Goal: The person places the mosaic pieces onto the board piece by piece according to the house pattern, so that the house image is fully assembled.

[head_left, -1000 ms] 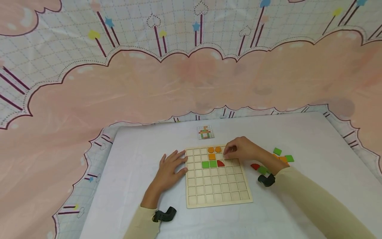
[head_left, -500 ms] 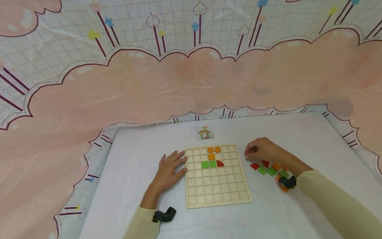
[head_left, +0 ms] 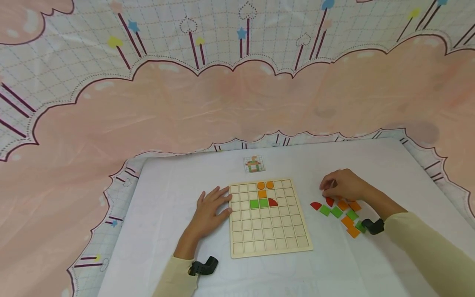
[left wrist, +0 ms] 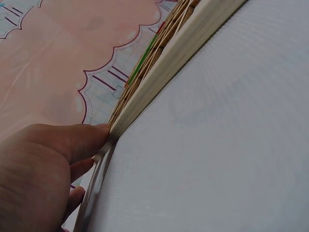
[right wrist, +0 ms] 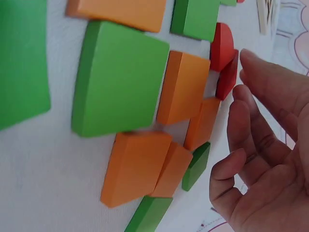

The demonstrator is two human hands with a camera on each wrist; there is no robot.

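My left hand (head_left: 212, 212), fingers spread, rests against the left edge of the wooden grid board (head_left: 271, 233); the left wrist view shows its thumb (left wrist: 87, 140) touching the rim. Set in the board are two orange discs (head_left: 265, 185), an orange square (head_left: 262, 194), two green squares (head_left: 259, 203) and a red quarter-circle (head_left: 272, 202). To the right, my right hand (head_left: 343, 184) hovers over loose pieces, its fingers bent with a gap between thumb and index finger. Its fingertips are close beside a red piece (right wrist: 228, 75); whether they touch it is unclear.
Several loose green (head_left: 337, 212), orange (head_left: 353, 232) and red tiles (head_left: 316, 206) lie right of the board. Behind the board lies a small pattern card (head_left: 254, 164). A white cloth covers the table (head_left: 178, 177); a patterned curtain (head_left: 237, 99) hangs behind.
My right hand has moved rightward from the board's upper right corner to the loose pieces. My left hand stays at the board's edge, and the board's pieces look the same.
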